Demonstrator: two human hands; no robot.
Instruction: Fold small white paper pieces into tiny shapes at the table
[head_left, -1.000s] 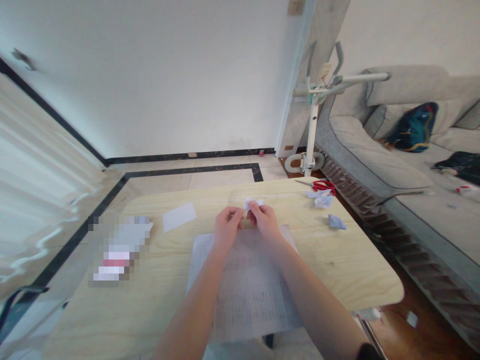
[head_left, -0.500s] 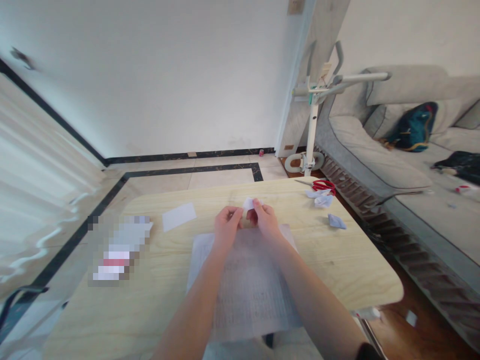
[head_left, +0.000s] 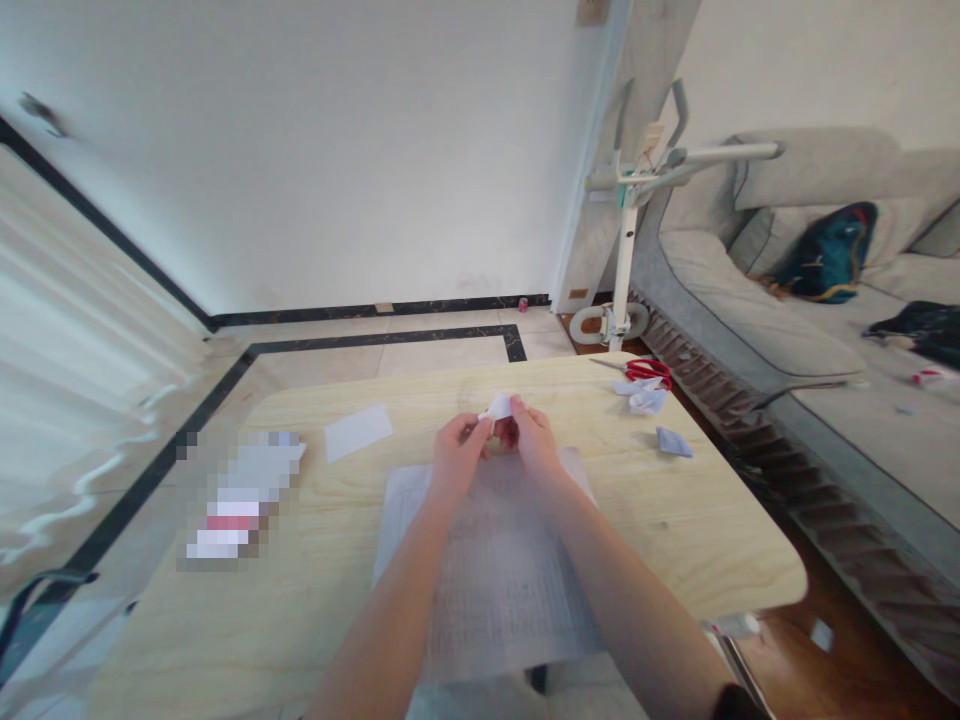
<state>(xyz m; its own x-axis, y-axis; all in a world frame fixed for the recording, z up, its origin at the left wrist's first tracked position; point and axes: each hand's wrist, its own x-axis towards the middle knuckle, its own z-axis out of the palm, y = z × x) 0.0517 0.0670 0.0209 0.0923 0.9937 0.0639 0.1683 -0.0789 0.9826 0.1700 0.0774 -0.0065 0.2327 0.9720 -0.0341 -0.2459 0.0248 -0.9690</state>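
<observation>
Sheet (head_left: 510, 570) of greyish, thin-looking material, marked with faint rows of print, is spread across the near edge of the table (head_left: 675, 540), whose top is of pale, grained wood with rounded corners. Above it the two bare forearms are extended. The small piece of white paper (head_left: 498, 406) is held up near the middle of the far half of the tabletop; it is smooth and roughly four-sided. Its lower left corner is pinched between thumb and forefinger of the left hand (head_left: 457, 448), the remaining fingers being curled. Its right edge is pinched by the right hand (head_left: 533, 432), the thumb being laid uppermost; the fingers beneath are partly hidden.

At left, a blurred patch (head_left: 244, 500) of blocks is seen, its contents unreadable, and beyond it a flat, oblong white card (head_left: 358, 432) is placed. At right, a folded bluish paper (head_left: 673, 442), angular in outline, is set apart from the creased white scraps (head_left: 645, 398), which are gathered just beside red-handled scissors (head_left: 649, 373) with metal blades.

Farther off, a padded grey fabric sofa (head_left: 757, 310) is shown, together with a white tubular stand (head_left: 624, 260) and a smooth, pale wall (head_left: 375, 150).
</observation>
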